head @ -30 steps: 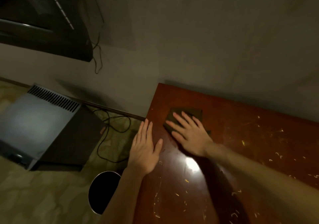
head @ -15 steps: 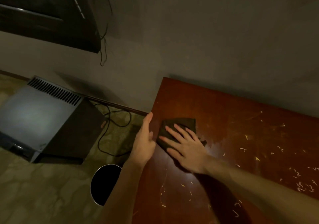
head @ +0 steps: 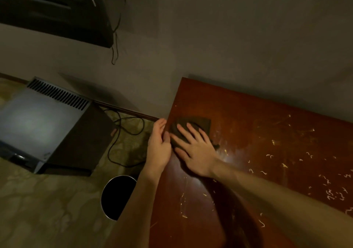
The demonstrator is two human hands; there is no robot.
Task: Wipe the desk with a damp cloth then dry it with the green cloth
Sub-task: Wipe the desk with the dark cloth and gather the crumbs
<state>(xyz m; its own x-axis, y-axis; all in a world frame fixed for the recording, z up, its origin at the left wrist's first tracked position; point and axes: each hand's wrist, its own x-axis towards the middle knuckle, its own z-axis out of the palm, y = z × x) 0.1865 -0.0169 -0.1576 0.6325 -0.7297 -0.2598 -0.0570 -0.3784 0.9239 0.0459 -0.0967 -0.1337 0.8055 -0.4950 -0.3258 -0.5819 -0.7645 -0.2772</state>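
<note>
A dark folded cloth (head: 200, 123) lies flat near the left edge of the reddish-brown wooden desk (head: 267, 133). My right hand (head: 194, 148) presses on it with straight, spread fingers and covers its near half. My left hand (head: 159, 146) stands on its side against the desk's left edge, fingers straight, its palm facing the cloth. Small pale crumbs are scattered over the desk's middle and right. The cloth's colour is hard to tell in the dim light.
A round dark bin (head: 116, 196) with a metal rim stands on the floor below the desk's left edge. A grey box with a vent grille (head: 47, 125) sits on the floor at left, with black cables (head: 124, 133) beside it. The wall runs behind the desk.
My right hand slid the cloth leftward to the desk's edge. My left hand came off the desk top, turned on its side and now stands against the edge.
</note>
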